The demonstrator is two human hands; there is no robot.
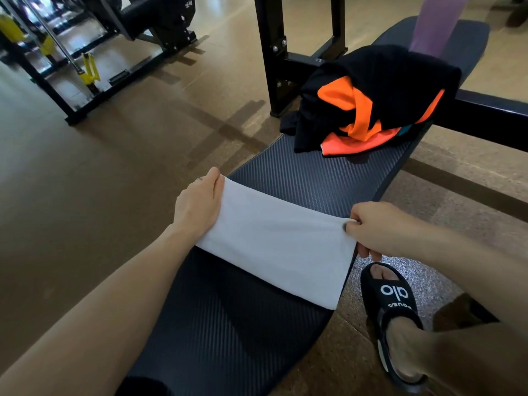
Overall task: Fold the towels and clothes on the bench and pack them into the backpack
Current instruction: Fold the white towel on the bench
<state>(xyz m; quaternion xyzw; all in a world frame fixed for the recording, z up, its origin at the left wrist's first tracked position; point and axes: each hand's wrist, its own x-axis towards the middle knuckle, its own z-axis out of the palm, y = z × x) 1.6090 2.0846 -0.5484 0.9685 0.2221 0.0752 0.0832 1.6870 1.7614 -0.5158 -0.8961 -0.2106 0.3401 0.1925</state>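
Towel (274,241), white and lying in a narrow strip across the bench (314,178), is stretched between 2 hands. The left hand (197,207) grips its left end, thumb on top (fingers hidden beneath). The right hand (374,227) pinches the right end, fingers curled. Best to keep it taut and match the edges before folding. A black-and-orange clothes pile (368,101) sits farther along, well clear, with a purple bottle (434,24) behind it. No backpack shows.

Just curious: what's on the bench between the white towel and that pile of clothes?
Nothing: the head view shows only bare bench between the towel and the clothes.
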